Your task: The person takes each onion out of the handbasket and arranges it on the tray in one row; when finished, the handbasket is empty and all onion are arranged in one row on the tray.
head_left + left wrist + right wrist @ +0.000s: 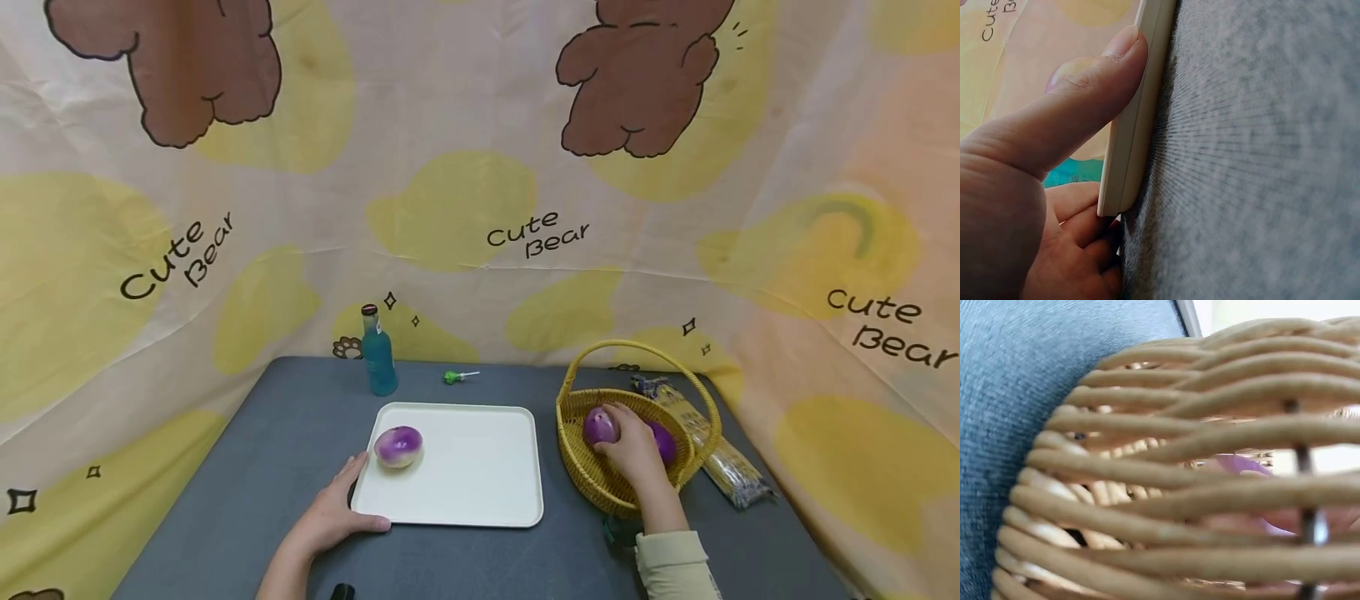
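Note:
My left hand (327, 511) holds the near left corner of a white rectangular tray (472, 467), thumb along the front edge and fingers at the left side. In the left wrist view the thumb (1100, 90) presses against the tray's rim (1132, 125). A purple-and-white turnip (398, 447) lies on the tray's left part. Inside a yellow wicker basket (588, 479), my right hand (633, 442) grips a round purple vegetable (600, 426). Another purple vegetable (663, 442) sits beside it, partly behind the hand. Basket weave (1147, 469) covers most of the right wrist view.
A blue bottle (380, 358) stands behind the tray, with a green lollipop (454, 377) lying to its right. Right of the basket, under its tall arched handle (637, 343), lies a clear-and-yellow packet (731, 467). A dark object (621, 531) is near the right wrist; a black one (342, 592) lies in front.

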Demonstrator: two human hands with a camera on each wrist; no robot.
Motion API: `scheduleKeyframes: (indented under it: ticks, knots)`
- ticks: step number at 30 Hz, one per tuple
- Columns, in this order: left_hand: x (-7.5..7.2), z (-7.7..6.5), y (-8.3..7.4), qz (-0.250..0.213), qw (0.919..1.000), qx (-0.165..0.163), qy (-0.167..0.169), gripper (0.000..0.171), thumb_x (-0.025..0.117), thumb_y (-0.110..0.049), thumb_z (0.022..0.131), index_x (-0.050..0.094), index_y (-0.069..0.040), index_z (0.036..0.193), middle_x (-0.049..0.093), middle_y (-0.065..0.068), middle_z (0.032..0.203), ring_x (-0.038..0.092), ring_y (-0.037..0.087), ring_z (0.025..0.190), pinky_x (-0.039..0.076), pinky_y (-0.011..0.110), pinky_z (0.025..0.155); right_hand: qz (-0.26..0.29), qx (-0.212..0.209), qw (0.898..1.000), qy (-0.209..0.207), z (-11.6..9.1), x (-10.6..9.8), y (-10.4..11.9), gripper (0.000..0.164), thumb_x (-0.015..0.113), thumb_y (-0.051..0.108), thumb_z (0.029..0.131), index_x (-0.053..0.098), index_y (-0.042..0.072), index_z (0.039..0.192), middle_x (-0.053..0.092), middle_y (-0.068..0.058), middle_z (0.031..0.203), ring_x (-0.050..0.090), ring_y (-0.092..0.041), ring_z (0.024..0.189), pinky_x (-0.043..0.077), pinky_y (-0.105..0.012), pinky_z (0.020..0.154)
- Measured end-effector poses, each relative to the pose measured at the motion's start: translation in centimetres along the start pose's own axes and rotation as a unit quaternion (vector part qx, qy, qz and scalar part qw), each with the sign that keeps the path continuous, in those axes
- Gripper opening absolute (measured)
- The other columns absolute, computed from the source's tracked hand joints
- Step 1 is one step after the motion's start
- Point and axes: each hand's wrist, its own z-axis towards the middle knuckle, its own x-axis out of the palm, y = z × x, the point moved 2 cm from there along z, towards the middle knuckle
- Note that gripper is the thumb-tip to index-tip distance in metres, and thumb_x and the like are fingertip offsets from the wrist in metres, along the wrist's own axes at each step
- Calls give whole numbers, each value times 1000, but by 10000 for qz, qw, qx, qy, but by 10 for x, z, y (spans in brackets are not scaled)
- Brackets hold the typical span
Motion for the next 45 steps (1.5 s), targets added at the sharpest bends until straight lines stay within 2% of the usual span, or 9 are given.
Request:
scheduleKeyframes:
  ticks: [5, 9, 14, 22, 35, 45]
  knots:
    - [-1, 1, -3, -17, 10000, 27, 1, 127, 92, -49, 66, 19, -8, 162, 14, 29, 165, 15, 52, 151, 24, 72, 112, 38, -39, 10000, -26, -2, 0, 1, 72, 81, 10, 85, 48, 3, 149, 39, -27, 156, 36, -56, 139, 34, -70, 108]
    - [-2, 1, -4, 1, 10000, 19, -11, 128, 93, -48, 66, 19, -7, 162, 14, 29, 165, 15, 52, 151, 24, 71, 113, 224, -89, 9994, -237, -4, -1, 1, 71, 83, 20, 85, 51, 5, 146, 45, -26, 152, 42, -53, 137, 37, -69, 107]
    - [-1, 1, -4, 6, 10000, 8, -3, 127, 92, -49, 66, 20, -8, 162, 15, 29, 165, 15, 51, 151, 23, 72, 113, 581, -89, 9969, -528, -10, -4, 3, 73, 84, 32, 84, 52, 8, 145, 51, -23, 148, 49, -47, 133, 42, -65, 105]
    - [0, 1, -3, -53, 10000, -68, 15, 127, 93, -48, 65, 21, -8, 162, 15, 28, 165, 14, 51, 151, 23, 72, 113, 1173, -58, 9911, -624, -20, -10, 18, 76, 82, 42, 84, 51, 13, 147, 54, -16, 147, 54, -38, 130, 45, -60, 104]
    - [0, 1, -4, -74, 9999, -96, 4, 128, 93, -48, 65, 21, -8, 162, 14, 29, 165, 14, 52, 151, 22, 73, 112, 1641, -216, 9835, -735, -31, -9, 43, 73, 82, 46, 83, 54, 18, 144, 57, -11, 143, 58, -35, 126, 54, -52, 97]
    - [-1, -1, -4, -54, 10000, -70, 4, 127, 93, -48, 65, 21, -7, 162, 15, 29, 165, 14, 52, 151, 23, 73, 112, 1848, -441, 9793, -697, -34, 0, 57, 67, 84, 37, 82, 58, 16, 140, 60, -12, 141, 60, -35, 124, 55, -50, 95]
